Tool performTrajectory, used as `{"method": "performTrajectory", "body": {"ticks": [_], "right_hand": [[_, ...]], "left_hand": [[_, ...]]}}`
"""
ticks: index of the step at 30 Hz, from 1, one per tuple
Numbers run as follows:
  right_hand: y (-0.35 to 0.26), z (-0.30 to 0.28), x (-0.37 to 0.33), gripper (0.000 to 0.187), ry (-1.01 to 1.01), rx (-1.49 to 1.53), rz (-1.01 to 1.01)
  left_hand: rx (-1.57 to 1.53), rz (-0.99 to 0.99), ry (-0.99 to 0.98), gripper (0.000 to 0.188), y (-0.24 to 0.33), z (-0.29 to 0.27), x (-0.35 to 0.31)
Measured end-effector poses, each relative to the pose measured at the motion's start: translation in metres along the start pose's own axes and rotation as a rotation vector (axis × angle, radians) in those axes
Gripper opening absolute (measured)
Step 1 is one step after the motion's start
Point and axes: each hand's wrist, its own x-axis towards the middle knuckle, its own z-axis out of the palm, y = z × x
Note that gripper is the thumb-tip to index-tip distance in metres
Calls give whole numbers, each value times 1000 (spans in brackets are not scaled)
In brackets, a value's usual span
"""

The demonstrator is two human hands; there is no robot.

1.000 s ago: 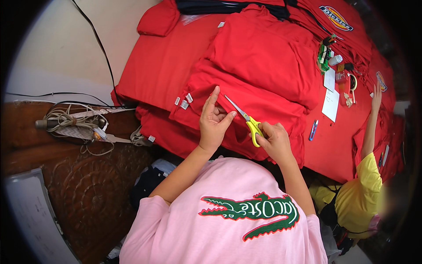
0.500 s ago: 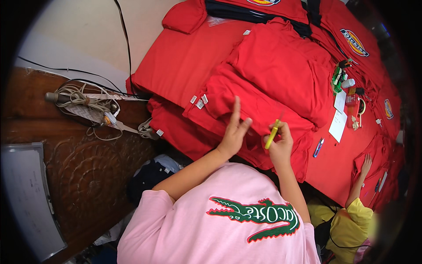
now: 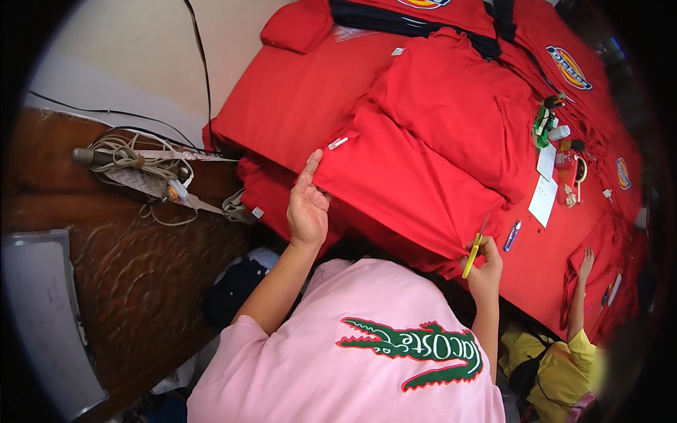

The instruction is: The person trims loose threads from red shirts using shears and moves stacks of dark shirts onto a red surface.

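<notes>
A stack of red garments (image 3: 451, 106) lies on the table before me, with the top red garment (image 3: 402, 180) stretched out along its near side. At that garment's left edge is my left hand (image 3: 308, 211), fingers pointing up along the fabric and the edge caught by the thumb. A small white label (image 3: 338, 143) shows just beyond these fingertips. My right hand (image 3: 485, 269) is closed around yellow thread snips (image 3: 472, 255), their thin blade pointing away from me. It is at the garment's near right corner; whether it also grips cloth is hard to see.
A blue cutter (image 3: 512, 236) and white paper slips (image 3: 543, 201) lie right of the stack, beside small bottles and tools. Another person's hand (image 3: 587, 264) rests on red cloth at far right. A coiled cable (image 3: 130, 158) hangs on the carved wooden panel (image 3: 148, 289) at left.
My left hand has moved left to the garment's edge, and my right hand has moved right and nearer with the snips. The top garment is now spread flatter; fewer labels show.
</notes>
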Motion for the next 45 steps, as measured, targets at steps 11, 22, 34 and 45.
{"method": "performTrajectory", "body": {"ticks": [11,22,34,45], "right_hand": [[2,19,2,24,-56,-257,-13],[-95,82,58,35,-270,234,-342],[-107,102,53,30,-1063,938,-89],[-107,121,82,27,-694,752,-194]], "left_hand": [[11,2,-98,72,19,11,-6],[187,-125,-72,56,7,33,-7],[161,-120,-42,61,4,42,-11],[146,-168,-69,62,7,63,-17]]}}
